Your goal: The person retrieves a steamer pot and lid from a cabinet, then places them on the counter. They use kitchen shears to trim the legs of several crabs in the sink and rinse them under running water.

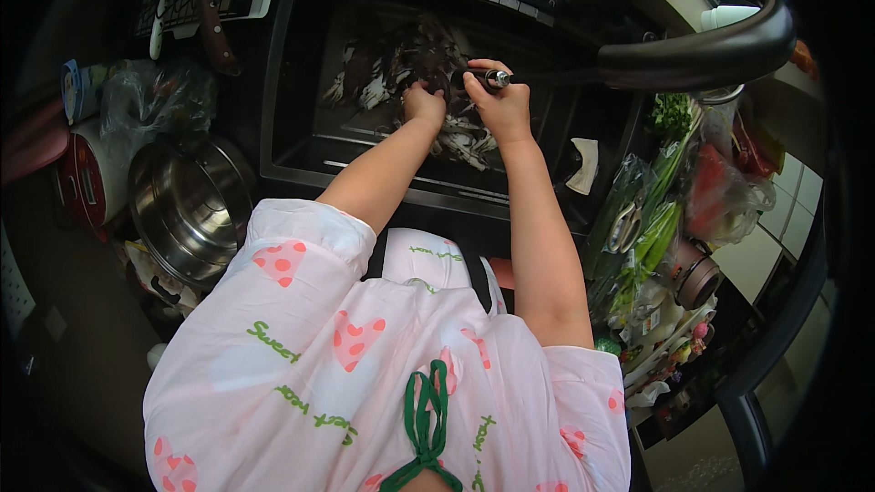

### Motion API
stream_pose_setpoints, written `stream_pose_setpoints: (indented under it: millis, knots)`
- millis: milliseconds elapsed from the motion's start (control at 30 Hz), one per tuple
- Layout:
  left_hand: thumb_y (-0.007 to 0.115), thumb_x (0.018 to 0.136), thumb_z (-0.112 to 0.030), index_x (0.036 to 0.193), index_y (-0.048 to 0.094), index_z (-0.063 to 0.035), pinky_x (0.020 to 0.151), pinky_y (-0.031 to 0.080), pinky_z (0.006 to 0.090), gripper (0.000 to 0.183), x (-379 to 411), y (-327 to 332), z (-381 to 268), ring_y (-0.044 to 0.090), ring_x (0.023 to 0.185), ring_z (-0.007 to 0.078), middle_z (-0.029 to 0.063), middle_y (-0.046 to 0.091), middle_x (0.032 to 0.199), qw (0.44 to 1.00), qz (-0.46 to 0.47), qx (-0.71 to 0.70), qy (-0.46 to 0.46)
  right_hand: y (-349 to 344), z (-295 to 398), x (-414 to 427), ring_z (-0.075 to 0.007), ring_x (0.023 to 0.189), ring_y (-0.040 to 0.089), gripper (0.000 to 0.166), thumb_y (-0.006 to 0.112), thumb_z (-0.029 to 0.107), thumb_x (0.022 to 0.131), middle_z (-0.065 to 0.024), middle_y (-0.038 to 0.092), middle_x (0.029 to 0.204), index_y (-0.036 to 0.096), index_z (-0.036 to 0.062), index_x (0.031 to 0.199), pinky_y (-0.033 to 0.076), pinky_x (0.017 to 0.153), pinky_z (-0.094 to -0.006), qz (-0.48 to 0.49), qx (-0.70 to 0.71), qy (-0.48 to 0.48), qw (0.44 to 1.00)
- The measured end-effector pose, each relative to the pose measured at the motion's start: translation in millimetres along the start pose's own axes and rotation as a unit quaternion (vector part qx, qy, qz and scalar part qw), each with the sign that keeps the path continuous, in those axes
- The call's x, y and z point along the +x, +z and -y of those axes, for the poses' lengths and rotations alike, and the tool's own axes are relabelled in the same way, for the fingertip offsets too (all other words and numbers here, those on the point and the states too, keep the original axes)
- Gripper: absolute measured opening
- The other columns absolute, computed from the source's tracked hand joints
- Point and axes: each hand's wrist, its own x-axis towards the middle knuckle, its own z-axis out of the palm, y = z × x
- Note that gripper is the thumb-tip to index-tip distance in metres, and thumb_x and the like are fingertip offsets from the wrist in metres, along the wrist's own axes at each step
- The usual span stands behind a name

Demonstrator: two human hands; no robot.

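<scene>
A dark kitchen sink point(290, 167) lies before me, with a heap of crabs or similar shellfish point(424, 55) in it; their dark bodies and pale legs are hard to make out exactly. Bent over the heap, my left hand point(424, 106) touches its near edge, the fingertips partly hidden; whether it grips a piece cannot be told. My right hand point(502, 99) is closed around a black pull-out faucet sprayer point(487, 78) with a metal end, just right of my left hand. A hose seems to run right from it.
A black faucet point(683, 61) arches at the upper right. Spring onions point(646, 253), kitchen scissors point(624, 227) and plastic bags stand right of the sink. A white piece point(584, 165) rests in the sink's right part. Left are a steel pot point(191, 208), a plastic bag point(160, 102) and knives point(215, 34).
</scene>
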Motion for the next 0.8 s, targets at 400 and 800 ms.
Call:
stream_pose_setpoints:
  millis: [400,800]
  knots:
    - [0.061,0.082,-0.007,0.112,0.066,-0.0082,0.088,0.050,0.0419,0.031,18.3,-16.7,28.3,0.060,0.104,0.0341,0.0158,0.059,0.115,0.989,0.044,0.034,0.134,-0.8,0.6,12.3,-0.0062,0.071,0.061,0.020,0.071,0.013,0.085,-0.0025,0.069,0.078,0.070,0.0027,0.102,0.048,0.067,-0.0216,-0.002,0.010,-0.029,1.000]
    - [0.065,0.082,-0.012,0.108,0.068,-0.0073,0.086,0.051,0.0420,0.027,31.1,-27.1,37.1,0.062,0.100,0.0331,0.0152,0.062,0.109,0.986,0.007,0.050,0.157,-35.2,8.1,-1.0,-0.0090,0.066,0.062,0.020,0.073,0.017,0.079,-0.0042,0.069,0.072,0.071,0.0030,0.094,0.050,0.065,-0.0255,0.008,-0.081,0.021,0.996]
